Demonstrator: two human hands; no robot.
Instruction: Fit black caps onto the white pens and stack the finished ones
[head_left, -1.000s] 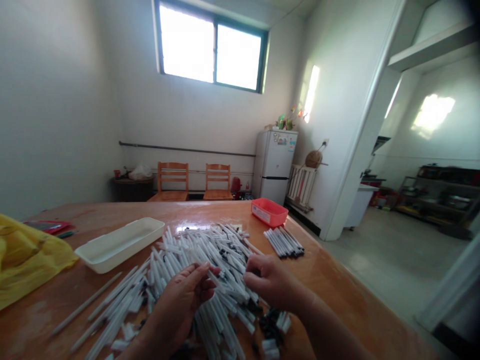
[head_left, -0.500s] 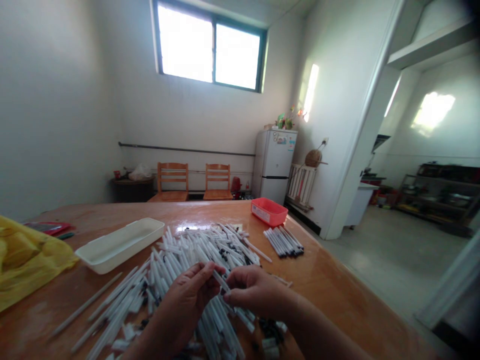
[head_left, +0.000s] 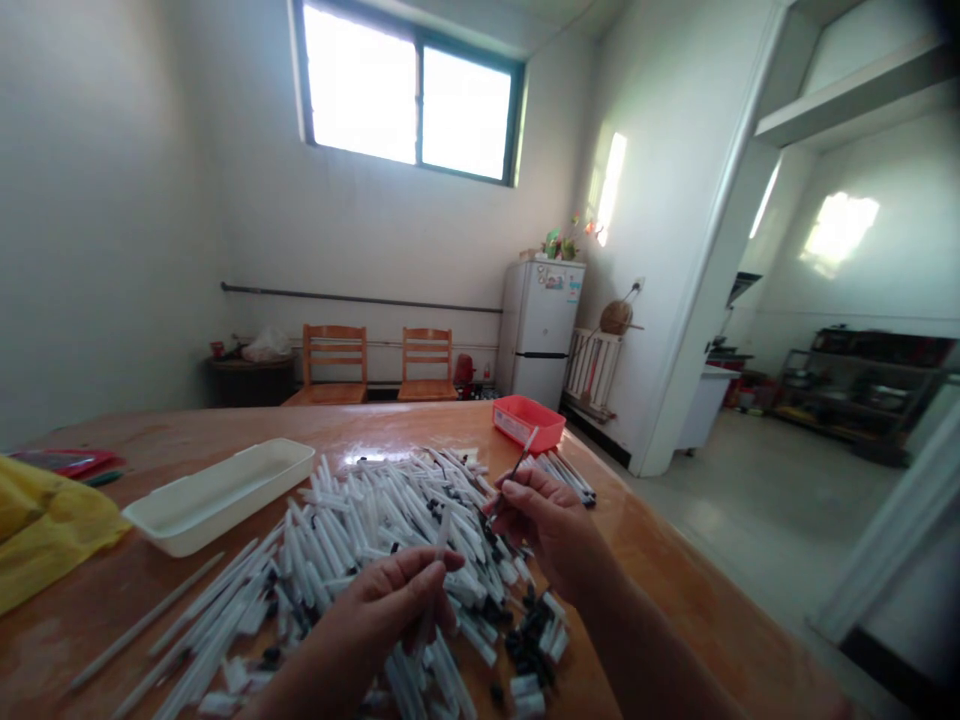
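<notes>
Between the thumb and fingers of my left hand (head_left: 397,600) is a whitish, see-through pen barrel (head_left: 442,530), tilted upward over the pile. My right hand (head_left: 559,530), higher and to the right, pinches a thin pen refill (head_left: 529,443) that is dark low down and pale at its upper end. Both hands are over a big heap of white pen barrels (head_left: 360,510). Small black pen parts (head_left: 529,630) and short clear caps (head_left: 527,695) lie beside the right forearm. A row of pens (head_left: 574,480) with dark ends is partly hidden behind my right hand.
A red plastic basket (head_left: 525,432) stands at the table's far right edge. On the left are a long cream tray (head_left: 225,495), a yellow plastic bag (head_left: 52,530) and a lone thin rod (head_left: 146,622). Chairs (head_left: 427,375) and a fridge (head_left: 540,330) are beyond the table (head_left: 675,620).
My hands have moved apart. The right hand has risen to the right with the refill, while the left keeps the pen barrel, now tilted more upright. The view has shifted slightly right.
</notes>
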